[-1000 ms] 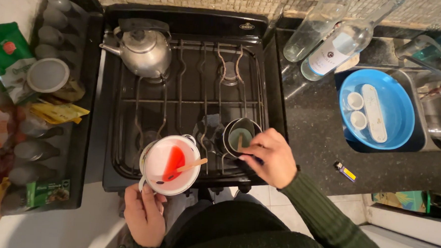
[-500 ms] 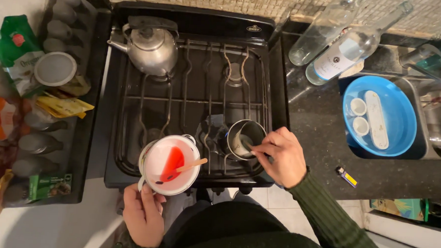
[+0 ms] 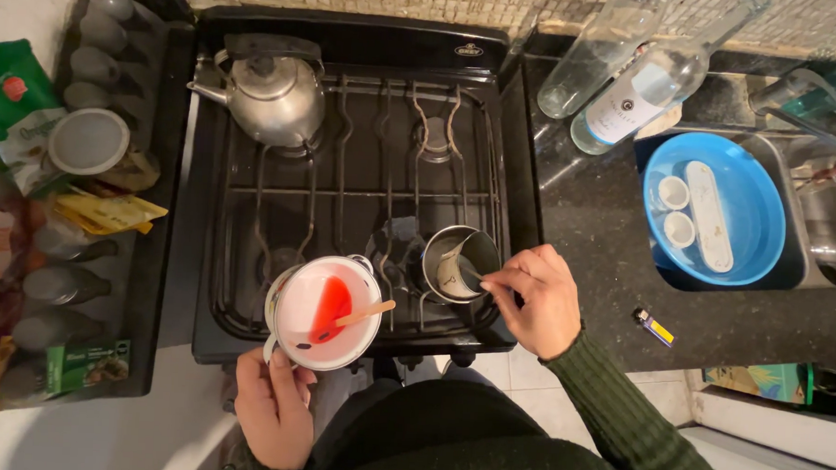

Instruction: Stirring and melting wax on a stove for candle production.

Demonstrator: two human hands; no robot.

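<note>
White enamel mug (image 3: 322, 313) and steel pot (image 3: 458, 263) gripped by hands at stove's (image 3: 365, 167) front edge.

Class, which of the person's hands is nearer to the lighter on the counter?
Right. The right hand is at the small metal pot, just left of the lighter; the left hand holds the white pot far across.

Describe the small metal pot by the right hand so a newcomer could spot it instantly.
Find the black stove. On its front right burner sits the small metal pot, tilted toward the right hand. Unlike the white enamel pot with red contents beside it, it is bare steel.
</note>
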